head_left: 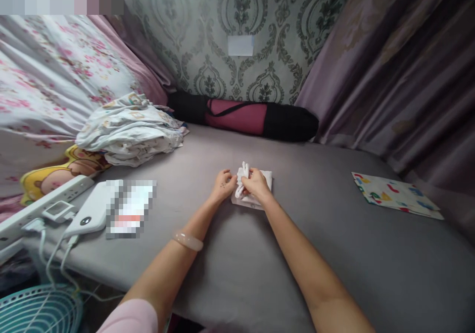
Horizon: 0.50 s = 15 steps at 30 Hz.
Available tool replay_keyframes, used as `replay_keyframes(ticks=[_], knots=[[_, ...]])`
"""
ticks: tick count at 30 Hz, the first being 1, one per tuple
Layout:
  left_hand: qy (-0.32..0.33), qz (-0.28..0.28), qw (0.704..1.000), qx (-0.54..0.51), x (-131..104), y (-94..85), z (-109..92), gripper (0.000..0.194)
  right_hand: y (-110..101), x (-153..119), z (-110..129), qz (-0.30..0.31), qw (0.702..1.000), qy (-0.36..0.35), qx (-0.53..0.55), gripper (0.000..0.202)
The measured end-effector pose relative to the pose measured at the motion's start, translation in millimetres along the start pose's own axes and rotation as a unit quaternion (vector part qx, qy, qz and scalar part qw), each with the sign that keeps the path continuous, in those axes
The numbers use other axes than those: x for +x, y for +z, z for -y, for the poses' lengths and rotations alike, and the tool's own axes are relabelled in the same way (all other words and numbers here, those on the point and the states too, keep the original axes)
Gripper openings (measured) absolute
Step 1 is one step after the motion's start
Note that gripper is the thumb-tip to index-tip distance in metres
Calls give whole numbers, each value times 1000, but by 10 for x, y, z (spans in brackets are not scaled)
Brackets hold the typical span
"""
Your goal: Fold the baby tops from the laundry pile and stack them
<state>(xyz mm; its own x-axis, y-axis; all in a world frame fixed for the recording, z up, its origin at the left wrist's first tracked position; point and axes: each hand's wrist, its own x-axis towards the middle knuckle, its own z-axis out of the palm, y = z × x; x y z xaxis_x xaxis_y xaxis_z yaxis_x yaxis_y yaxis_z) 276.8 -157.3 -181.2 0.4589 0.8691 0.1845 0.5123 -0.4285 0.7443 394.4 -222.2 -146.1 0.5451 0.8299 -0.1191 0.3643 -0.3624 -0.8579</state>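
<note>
Both hands pinch one small white cloth (249, 187) on the grey mattress (304, 254): left hand (223, 183) grips its left edge, right hand (256, 184) closed over the top. Folding appears partly done; bunched fabric between the fingertips remains unflattened.

A small white cloth (256, 187) lies mid-frame on a plain grey bed sheet (297, 254). At right, a white folded cloth (395, 194) bears red, blue, yellow and green shapes. Upper left, pink-flowered white bedding (48, 71); top centre, grey damask wallpaper (241, 31); below it, a black-and-maroon roll bag (245, 116).
</note>
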Motion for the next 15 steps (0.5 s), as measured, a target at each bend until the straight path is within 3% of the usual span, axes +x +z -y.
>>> replay_keyframes(ticks=[4,9,13,15], knots=[[-10,-7,1000,-16,-16,11,-5,36,55,2,-8,-18,998,-13,-65,45],[1,-4,1000,-1,-40,32,0,41,59,-48,0,21,998,-10,-54,43],[-2,-3,1000,15,-77,23,-29,40,-84,-53,-20,71,997,-5,34,33],[-9,-5,1000,22,-106,13,-57,38,-221,-43,-35,35,998,-54,10,29]])
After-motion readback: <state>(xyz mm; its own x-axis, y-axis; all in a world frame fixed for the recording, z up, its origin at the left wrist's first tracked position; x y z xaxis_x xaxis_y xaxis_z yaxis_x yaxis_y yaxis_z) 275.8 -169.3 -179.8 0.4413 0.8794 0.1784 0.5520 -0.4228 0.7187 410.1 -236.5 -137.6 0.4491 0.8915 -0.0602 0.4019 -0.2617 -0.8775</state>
